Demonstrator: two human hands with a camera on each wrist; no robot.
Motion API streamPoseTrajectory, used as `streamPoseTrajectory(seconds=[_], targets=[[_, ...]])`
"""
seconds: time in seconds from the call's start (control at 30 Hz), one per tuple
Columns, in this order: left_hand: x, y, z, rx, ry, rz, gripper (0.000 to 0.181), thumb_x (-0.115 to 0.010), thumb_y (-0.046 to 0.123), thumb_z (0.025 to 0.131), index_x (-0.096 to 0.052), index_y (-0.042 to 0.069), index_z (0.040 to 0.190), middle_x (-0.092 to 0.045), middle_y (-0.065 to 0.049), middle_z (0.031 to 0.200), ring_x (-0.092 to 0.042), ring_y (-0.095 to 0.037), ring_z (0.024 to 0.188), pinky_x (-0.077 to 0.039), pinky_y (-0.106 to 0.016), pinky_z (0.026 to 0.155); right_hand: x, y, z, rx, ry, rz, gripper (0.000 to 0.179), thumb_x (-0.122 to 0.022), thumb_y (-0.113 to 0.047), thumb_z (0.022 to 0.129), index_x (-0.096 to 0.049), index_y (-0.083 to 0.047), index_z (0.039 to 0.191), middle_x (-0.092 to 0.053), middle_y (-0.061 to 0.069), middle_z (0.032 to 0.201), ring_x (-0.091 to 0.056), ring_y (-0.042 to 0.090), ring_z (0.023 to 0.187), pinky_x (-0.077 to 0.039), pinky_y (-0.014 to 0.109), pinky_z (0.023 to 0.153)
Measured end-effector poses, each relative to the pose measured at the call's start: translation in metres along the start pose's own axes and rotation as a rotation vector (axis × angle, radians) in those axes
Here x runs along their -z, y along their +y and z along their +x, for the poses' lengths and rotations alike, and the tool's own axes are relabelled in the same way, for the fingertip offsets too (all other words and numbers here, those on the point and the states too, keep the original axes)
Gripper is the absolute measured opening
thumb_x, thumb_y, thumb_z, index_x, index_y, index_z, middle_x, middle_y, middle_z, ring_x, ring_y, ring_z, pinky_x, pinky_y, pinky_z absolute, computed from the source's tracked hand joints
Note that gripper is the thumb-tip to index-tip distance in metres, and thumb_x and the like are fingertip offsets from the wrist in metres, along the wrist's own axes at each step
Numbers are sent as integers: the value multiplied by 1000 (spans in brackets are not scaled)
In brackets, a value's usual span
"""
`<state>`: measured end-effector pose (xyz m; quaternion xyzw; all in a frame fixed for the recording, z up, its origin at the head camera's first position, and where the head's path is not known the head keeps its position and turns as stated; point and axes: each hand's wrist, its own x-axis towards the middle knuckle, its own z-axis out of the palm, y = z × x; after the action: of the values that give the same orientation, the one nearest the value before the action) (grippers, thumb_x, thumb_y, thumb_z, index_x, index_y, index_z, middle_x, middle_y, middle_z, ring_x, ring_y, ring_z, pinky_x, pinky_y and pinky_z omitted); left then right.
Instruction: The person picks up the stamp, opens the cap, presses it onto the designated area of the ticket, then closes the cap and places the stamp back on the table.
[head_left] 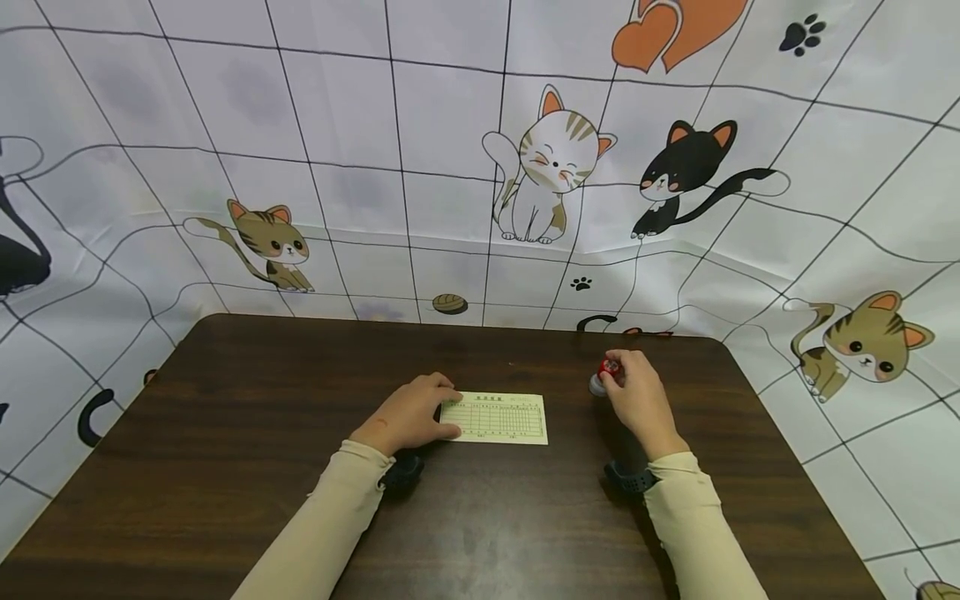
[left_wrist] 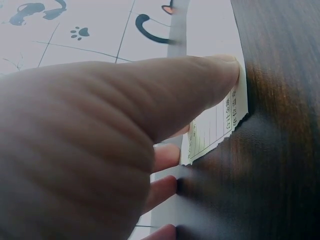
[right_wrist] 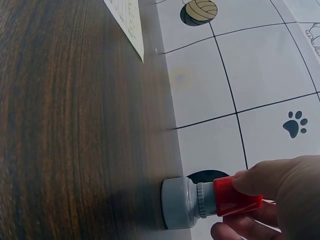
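Observation:
A pale yellow printed form (head_left: 501,419) with a ruled grid lies flat on the dark wooden table. My left hand (head_left: 412,415) holds down its left end; in the left wrist view the straight thumb (left_wrist: 205,75) presses on the paper near a torn, jagged edge. To the right of the form, my right hand (head_left: 639,398) pinches a stamp by its red handle (right_wrist: 235,196) between thumb and fingers. The stamp's grey round base (right_wrist: 177,202) faces down, right at the tabletop.
The brown table (head_left: 247,467) ends at a white cloth backdrop (head_left: 450,208) printed with cats and grid lines, which rises behind it and at both sides. A dark band (head_left: 630,478) sits on the right wrist, another (head_left: 402,471) on the left.

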<state>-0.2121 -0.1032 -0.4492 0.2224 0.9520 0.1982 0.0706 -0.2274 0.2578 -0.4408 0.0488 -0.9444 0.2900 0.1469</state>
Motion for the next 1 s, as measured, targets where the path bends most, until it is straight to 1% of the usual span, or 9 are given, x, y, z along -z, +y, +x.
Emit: streamPoseTrajectory(seconds=[0.33,0.5,0.67,0.87,1.0], targets=[[1,1,0,-1,14,-2,55,-82,39,90,-68,15,138,-57,-10,143,-56,-32,129,-50,-49,105,4,-4,1,11,-9,1,32,-70,-7,97,-65,6,125,-62,24,118,-65,38,100,-55,54,91],[1,1,-1,-6,23,3,54,-83,39,89,-69,15,136,-57,-10,141,-56,-32,127,-50,-49,104,5,-6,1,5,-37,12,31,-70,-10,98,-65,5,125,-61,22,114,-65,36,97,-56,53,89],[1,3,-2,-10,33,4,54,-84,37,89,-70,13,134,-59,-10,139,-58,-32,124,-51,-49,101,5,-5,0,11,-41,9,29,-71,-12,97,-66,2,122,-63,20,110,-63,33,94,-55,52,86],[1,3,-3,-5,23,8,54,-83,38,89,-70,13,136,-59,-10,139,-58,-31,124,-51,-49,102,2,-4,-1,10,-56,20,33,-72,-15,97,-64,2,124,-66,19,111,-65,33,96,-56,52,86],[1,4,-4,-15,19,10,53,-83,38,89,-70,14,135,-59,-9,139,-57,-31,124,-50,-49,102,1,-3,-2,24,-66,17,34,-73,-15,96,-65,3,124,-66,18,109,-66,32,95,-57,52,85]])
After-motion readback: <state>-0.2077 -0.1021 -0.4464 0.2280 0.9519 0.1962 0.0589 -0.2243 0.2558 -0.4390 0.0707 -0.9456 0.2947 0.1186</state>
